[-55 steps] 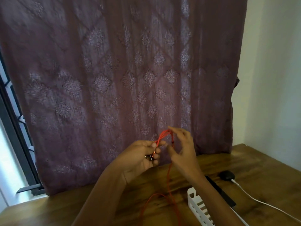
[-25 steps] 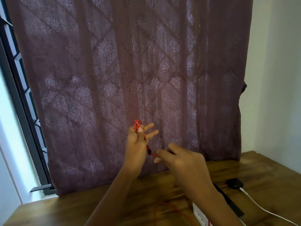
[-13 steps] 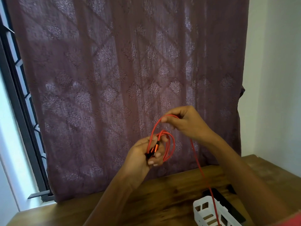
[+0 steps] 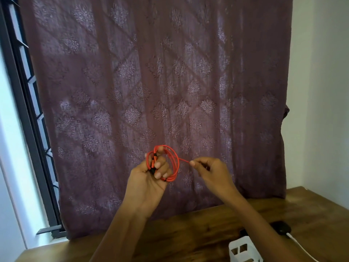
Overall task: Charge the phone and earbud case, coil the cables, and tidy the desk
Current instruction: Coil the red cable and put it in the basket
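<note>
A red cable [image 4: 174, 163] is wound into several small loops, held up in front of the curtain. My left hand [image 4: 151, 178] grips the coil with one black-and-orange plug under its fingers. My right hand [image 4: 209, 172] pinches the loose end of the same cable, stretched a short way to the right of the coil. On the wooden desk [image 4: 188, 239] at the lower right lies a dark earbud case [image 4: 282, 226] with a white cable [image 4: 300, 246] plugged into it. My right arm hides most of a black flat object, likely the phone.
A white slotted plastic organiser [image 4: 243, 251] stands at the desk's front right. A dark patterned curtain [image 4: 160, 91] hangs behind the desk, a barred window frame [image 4: 28, 120] is on the left and a white wall [image 4: 321, 91] on the right.
The long tail of red cable that hung down to the desk has been wound onto the coil. My right hand dropped from above the coil to its right side, holding the short end.
</note>
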The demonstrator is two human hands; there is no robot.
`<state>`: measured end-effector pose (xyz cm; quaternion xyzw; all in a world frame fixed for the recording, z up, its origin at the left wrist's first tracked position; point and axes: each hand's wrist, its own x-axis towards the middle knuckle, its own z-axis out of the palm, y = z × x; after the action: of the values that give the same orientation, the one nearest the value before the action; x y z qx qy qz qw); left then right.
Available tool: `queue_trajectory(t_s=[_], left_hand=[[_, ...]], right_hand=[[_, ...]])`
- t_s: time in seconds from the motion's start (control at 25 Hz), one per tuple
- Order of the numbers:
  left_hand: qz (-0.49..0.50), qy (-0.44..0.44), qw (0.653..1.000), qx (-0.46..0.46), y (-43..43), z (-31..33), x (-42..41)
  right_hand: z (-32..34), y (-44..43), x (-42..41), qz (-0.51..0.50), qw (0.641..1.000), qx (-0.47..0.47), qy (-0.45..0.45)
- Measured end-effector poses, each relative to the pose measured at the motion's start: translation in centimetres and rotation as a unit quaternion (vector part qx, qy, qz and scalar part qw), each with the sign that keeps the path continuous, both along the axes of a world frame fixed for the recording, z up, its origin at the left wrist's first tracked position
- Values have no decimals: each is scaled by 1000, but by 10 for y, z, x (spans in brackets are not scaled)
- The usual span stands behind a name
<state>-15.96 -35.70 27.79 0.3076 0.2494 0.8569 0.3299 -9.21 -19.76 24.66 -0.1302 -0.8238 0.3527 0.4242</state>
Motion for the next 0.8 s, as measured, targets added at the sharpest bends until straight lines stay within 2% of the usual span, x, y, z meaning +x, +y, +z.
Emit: queue_trajectory(t_s=[0.12,0.24,0.36,0.48,0.6,0.68,0.8], left_hand=[[94,10,995,-42,3,-3,-12],[193,23,978,-82,6,-9,-19],[301,94,938,-147,7,-16,-21],[375,202,882,-201,9,-25,-20],[383,291,844,-236,13,-31,-17],[358,304,849,-244,15,-35,-17],[298,320,868,-237,15,-35,-15]], right_hand=[[-20,-16,5,-66,991,94,-65],[-38,-39,5,-112,960,251,-59],[-50,-58,6,-120,930,343,-48],[-48,-69,8,-111,910,399,2],[-28,-69,8,-115,888,443,51],[-13,-64,6,-102,881,457,74],[13,-48,8,-48,900,421,103]])
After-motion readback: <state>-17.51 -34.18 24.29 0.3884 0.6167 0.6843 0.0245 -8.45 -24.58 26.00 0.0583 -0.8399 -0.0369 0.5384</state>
